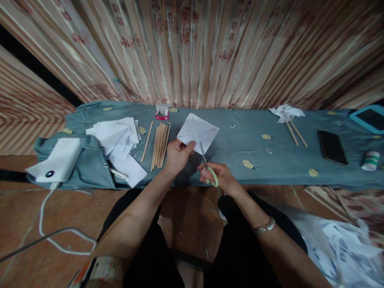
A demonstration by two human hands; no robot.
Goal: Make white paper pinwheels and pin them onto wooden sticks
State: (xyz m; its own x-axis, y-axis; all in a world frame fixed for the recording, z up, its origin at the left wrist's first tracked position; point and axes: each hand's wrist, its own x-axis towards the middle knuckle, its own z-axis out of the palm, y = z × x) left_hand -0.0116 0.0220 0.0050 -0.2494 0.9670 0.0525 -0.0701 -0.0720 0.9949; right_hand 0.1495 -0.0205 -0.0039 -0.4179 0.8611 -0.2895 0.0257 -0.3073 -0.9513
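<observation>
- Head view, far left: a white device with a cable sits on the cloth-covered tabletop; just beside it lies a loose pile of papers.
- Next, a lone stick, then a bundle of sticks, with a small red box of metal bits behind.
- The left of the two hands is closed in a pinch on the square, thumb on top, at the edge facing the body.
- The square is between the bundle and the pinwheels, near the tabletop's front edge; whether any of it rests on the cloth, I cannot tell.
- For a clean cut, I'd judge: hold the paper flat and taut, follow the diagonal, stop short of the middle — and mind the thumb, near the blades.
- The square sits like a diamond, one corner away from the body, one towards the scissors; sides look about equal, so no clear long axis. The scissors' long axis runs away from the body, leaning left, tips towards the middle.
- The right hand is curled round the scissors' handles; blade gap unclear.
- Far right: pinwheels, then a phone.
</observation>
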